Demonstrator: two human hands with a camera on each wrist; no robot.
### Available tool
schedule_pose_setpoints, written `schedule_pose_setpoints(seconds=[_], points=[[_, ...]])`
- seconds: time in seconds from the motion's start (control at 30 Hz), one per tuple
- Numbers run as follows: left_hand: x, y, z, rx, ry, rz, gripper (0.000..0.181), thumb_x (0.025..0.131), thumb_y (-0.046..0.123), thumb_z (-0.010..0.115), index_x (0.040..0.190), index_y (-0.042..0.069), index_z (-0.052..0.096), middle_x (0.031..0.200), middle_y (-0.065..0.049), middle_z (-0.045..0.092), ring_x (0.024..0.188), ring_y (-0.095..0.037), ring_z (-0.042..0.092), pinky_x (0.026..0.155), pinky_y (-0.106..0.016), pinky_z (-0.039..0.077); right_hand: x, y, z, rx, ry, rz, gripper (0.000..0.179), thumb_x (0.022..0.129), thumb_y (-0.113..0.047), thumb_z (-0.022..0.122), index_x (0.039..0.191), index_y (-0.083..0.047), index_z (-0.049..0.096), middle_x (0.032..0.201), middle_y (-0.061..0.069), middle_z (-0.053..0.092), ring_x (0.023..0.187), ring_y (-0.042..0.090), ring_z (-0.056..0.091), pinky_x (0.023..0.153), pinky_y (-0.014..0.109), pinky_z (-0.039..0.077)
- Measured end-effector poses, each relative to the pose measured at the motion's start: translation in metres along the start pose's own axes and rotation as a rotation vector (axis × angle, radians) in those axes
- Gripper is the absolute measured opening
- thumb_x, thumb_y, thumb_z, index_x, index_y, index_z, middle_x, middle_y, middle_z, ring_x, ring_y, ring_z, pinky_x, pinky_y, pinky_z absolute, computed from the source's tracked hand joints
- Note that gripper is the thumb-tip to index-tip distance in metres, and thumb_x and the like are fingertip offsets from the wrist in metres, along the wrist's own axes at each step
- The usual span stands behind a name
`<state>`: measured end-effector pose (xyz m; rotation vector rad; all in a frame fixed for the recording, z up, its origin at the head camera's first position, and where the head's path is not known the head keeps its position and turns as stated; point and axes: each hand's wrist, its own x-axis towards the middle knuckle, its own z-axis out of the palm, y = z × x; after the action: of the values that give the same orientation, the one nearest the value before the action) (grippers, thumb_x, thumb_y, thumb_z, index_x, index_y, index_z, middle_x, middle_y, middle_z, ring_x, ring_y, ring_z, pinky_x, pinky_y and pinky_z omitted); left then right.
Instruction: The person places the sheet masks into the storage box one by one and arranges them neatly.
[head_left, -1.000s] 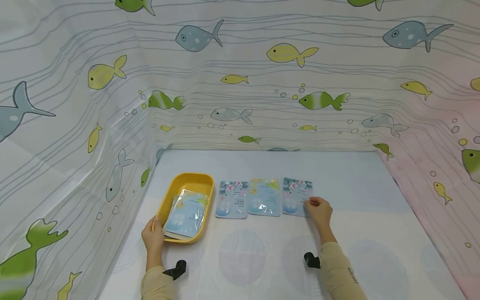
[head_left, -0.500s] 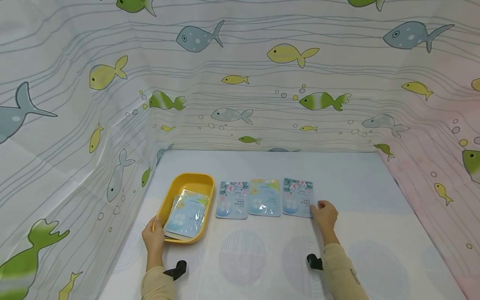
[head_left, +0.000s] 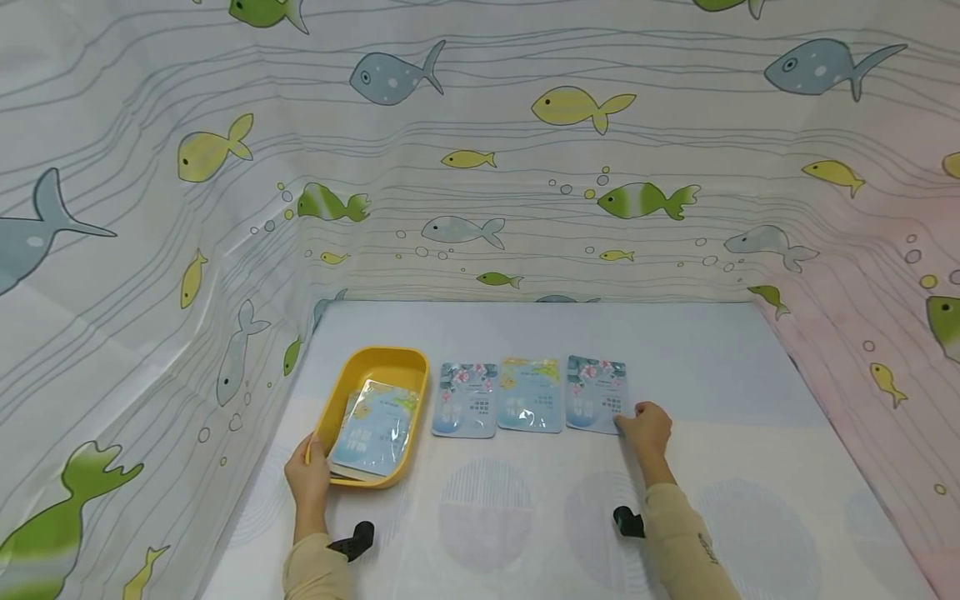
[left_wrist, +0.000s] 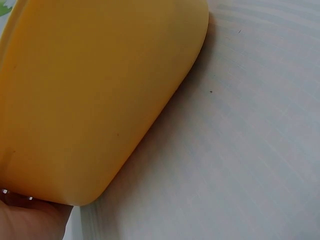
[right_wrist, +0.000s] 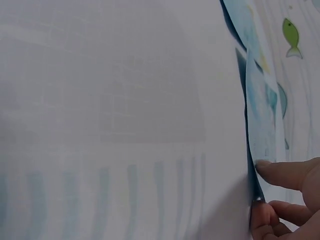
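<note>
My left hand (head_left: pixel 307 477) grips the near-left rim of a yellow plastic basin (head_left: pixel 386 361). Inside lie several sheet mask packets (head_left: pixel 375 429), a light blue one with yellow flowers on top. To the right, three more packets form a row: a blue one with pink flowers (head_left: pixel 464 400), a yellow-flowered one (head_left: pixel 529 395) and another with pink flowers (head_left: pixel 596 392). At the last one's near right corner, my right hand (head_left: pixel 648 427) pinches it; the right wrist view shows the thumb (right_wrist: pixel 265 169) on its face and a curled finger (right_wrist: pixel 260 215) at its underside.
The packets and basin are on a pale tablecloth (head_left: pixel 480 517) printed with circles. Behind and at both sides rise fish-print curtains (head_left: pixel 517 183). A black wrist mount (head_left: pixel 628 522) sticks out from each sleeve.
My right hand first slid right off the packet's face to its edge, then shifted slightly back left, thumb on the near right corner. The left hand and basin stay put.
</note>
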<state>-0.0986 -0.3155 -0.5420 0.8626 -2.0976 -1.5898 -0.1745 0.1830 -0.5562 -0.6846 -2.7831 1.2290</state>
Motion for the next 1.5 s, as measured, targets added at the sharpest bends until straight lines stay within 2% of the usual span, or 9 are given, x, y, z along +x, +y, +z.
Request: schedule_pose_setpoints(seconds=[0.17, 0.33, 0.47, 0.63, 0.73, 0.83, 1.03, 1.23, 1.5], points=[[0.0, 0.0, 0.001, -0.004, 0.0, 0.005, 0.045, 0.101, 0.018, 0.036, 0.13, -0.015, 0.044, 0.132, -0.036, 0.043, 0.127, -0.045, 0.036, 0.106, -0.055, 0.028, -0.002, -0.001, -0.002, 0.034, 0.016, 0.008, 0.04, 0.079, -0.006, 0.07, 0.108, 0.017, 0.056, 0.104, 0.034, 0.058, 0.095, 0.045, 0.055, 0.081, 0.053, 0.047], [0.0, -0.001, 0.001, -0.007, 0.005, 0.009, 0.045, 0.1, 0.017, 0.036, 0.13, -0.015, 0.044, 0.132, -0.036, 0.043, 0.126, -0.045, 0.037, 0.106, -0.055, 0.029, -0.002, -0.001, -0.005, 0.066, -0.01, 0.015, 0.033, 0.08, -0.006, 0.069, 0.102, 0.016, 0.059, 0.104, 0.033, 0.058, 0.097, 0.045, 0.054, 0.081, 0.052, 0.046], [0.0, -0.002, 0.001, -0.005, 0.004, 0.011, 0.044, 0.1, 0.017, 0.036, 0.129, -0.015, 0.045, 0.131, -0.037, 0.043, 0.125, -0.046, 0.038, 0.105, -0.055, 0.029, 0.001, 0.003, -0.009, 0.09, -0.062, 0.033, 0.029, 0.079, -0.007, 0.07, 0.098, 0.014, 0.062, 0.097, 0.031, 0.062, 0.081, 0.035, 0.061, 0.069, 0.04, 0.051], [0.001, -0.003, 0.001, -0.007, 0.003, 0.011, 0.044, 0.1, 0.017, 0.036, 0.129, -0.015, 0.045, 0.131, -0.036, 0.044, 0.125, -0.045, 0.038, 0.105, -0.055, 0.03, 0.004, 0.009, -0.014, 0.326, -0.23, 0.137, 0.039, 0.081, -0.001, 0.067, 0.111, 0.02, 0.054, 0.094, 0.031, 0.061, 0.055, 0.014, 0.064, 0.056, 0.025, 0.055], [0.001, -0.003, 0.001, -0.01, 0.004, 0.006, 0.045, 0.1, 0.018, 0.036, 0.13, -0.015, 0.045, 0.131, -0.036, 0.043, 0.125, -0.045, 0.038, 0.106, -0.055, 0.029, 0.004, 0.012, -0.017, 0.479, -0.33, 0.183, 0.046, 0.083, 0.004, 0.064, 0.12, 0.022, 0.044, 0.098, 0.027, 0.056, 0.056, 0.01, 0.063, 0.058, 0.024, 0.056], [0.0, -0.003, 0.001, -0.016, 0.001, 0.003, 0.045, 0.101, 0.018, 0.036, 0.13, -0.015, 0.044, 0.132, -0.036, 0.043, 0.126, -0.045, 0.037, 0.106, -0.055, 0.029, 0.003, 0.014, -0.02, 0.581, -0.378, 0.207, 0.049, 0.083, 0.008, 0.061, 0.124, 0.023, 0.039, 0.1, 0.024, 0.053, 0.061, 0.011, 0.063, 0.062, 0.024, 0.056], [0.001, -0.003, 0.001, -0.008, 0.007, 0.003, 0.044, 0.1, 0.018, 0.036, 0.13, -0.014, 0.045, 0.132, -0.036, 0.043, 0.126, -0.045, 0.037, 0.106, -0.054, 0.029, -0.002, 0.013, -0.028, 0.673, -0.391, 0.219, 0.053, 0.083, 0.012, 0.059, 0.129, 0.022, 0.036, 0.097, 0.02, 0.054, 0.065, 0.013, 0.065, 0.067, 0.026, 0.057], [0.001, -0.002, 0.0, -0.015, -0.001, -0.006, 0.045, 0.101, 0.019, 0.035, 0.131, -0.014, 0.044, 0.133, -0.036, 0.042, 0.127, -0.045, 0.036, 0.107, -0.054, 0.028, -0.006, 0.009, -0.035, 0.692, -0.387, 0.19, 0.054, 0.084, 0.01, 0.058, 0.132, 0.021, 0.035, 0.088, 0.012, 0.06, 0.065, 0.014, 0.068, 0.069, 0.027, 0.057], [0.0, -0.001, 0.0, -0.022, -0.001, -0.011, 0.046, 0.101, 0.019, 0.035, 0.132, -0.014, 0.043, 0.134, -0.036, 0.041, 0.128, -0.045, 0.035, 0.107, -0.054, 0.027, -0.009, 0.002, -0.041, 0.705, -0.383, 0.143, 0.05, 0.086, 0.008, 0.057, 0.131, 0.018, 0.037, 0.088, 0.009, 0.06, 0.066, 0.013, 0.068, 0.069, 0.026, 0.056]])
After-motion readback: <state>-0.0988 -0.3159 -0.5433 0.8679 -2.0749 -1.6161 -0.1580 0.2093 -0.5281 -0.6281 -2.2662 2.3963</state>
